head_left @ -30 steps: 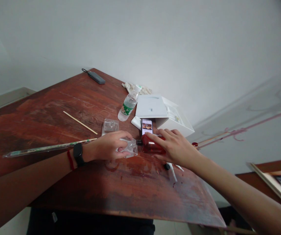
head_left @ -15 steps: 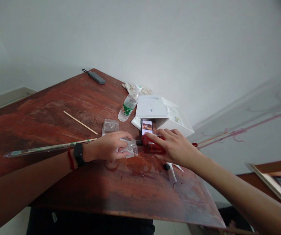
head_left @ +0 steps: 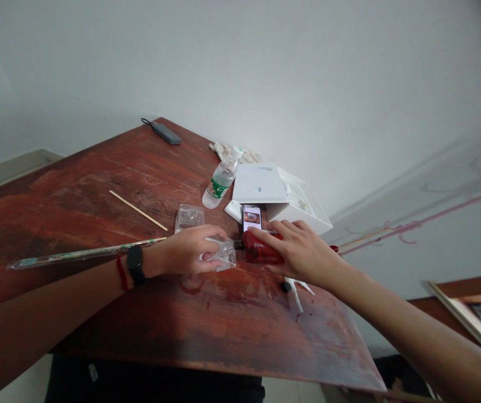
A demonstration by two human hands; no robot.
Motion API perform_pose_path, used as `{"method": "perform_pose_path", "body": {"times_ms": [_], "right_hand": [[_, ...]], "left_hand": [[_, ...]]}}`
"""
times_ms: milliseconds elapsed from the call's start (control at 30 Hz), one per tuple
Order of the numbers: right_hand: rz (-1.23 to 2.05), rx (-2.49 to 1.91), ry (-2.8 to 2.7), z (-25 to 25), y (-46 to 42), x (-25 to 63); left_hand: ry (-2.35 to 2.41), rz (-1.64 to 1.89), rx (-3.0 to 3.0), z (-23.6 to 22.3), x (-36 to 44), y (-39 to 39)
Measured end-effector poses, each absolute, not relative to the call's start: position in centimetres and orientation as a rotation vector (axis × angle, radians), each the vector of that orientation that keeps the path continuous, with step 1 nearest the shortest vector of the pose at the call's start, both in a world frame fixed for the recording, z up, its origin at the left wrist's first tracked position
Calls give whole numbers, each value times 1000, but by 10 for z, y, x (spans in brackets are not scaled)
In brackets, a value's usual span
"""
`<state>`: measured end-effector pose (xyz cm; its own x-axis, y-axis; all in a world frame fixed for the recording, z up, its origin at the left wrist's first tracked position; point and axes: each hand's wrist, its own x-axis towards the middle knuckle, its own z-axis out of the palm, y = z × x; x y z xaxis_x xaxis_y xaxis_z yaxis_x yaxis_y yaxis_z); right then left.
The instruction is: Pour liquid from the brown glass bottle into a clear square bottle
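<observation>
Both forearms reach out over the table and meet near its middle, the left one wearing a black wristband and a red cord. The left hand point(head_left: 190, 249) lies palm down with its fingers curled round a small clear plastic container point(head_left: 222, 254), pinning it to the wood. The right hand point(head_left: 303, 252) is arched over a red translucent bottle point(head_left: 258, 250) that lies on its side, fingers closed across its upper face; the bottle's dark neck points at the clear container and seems to touch its edge, though the join is too small to be sure.

Just beyond the bottle a lit smartphone point(head_left: 251, 217) leans by an open white cardboard box point(head_left: 278, 193), with a clear water bottle with a green label point(head_left: 221, 179) beside it. A second clear plastic tray point(head_left: 189, 216) sits near the left hand, and a long thin wrapped stick point(head_left: 81, 254) lies along that forearm. The worn reddish-brown wooden table point(head_left: 98, 190) shows wet patches below the hands. A plain white wall stands behind.
</observation>
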<state>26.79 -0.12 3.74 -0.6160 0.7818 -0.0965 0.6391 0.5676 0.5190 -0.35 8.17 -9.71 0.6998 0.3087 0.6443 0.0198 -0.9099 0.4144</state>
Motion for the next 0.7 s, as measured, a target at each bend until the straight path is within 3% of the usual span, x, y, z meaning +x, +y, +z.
{"method": "perform_pose_path", "body": {"times_ms": [700], "right_hand": [[661,1144,2470,39,0,267]], "left_hand": [[245,1072,2554,-100,-3,82]]}}
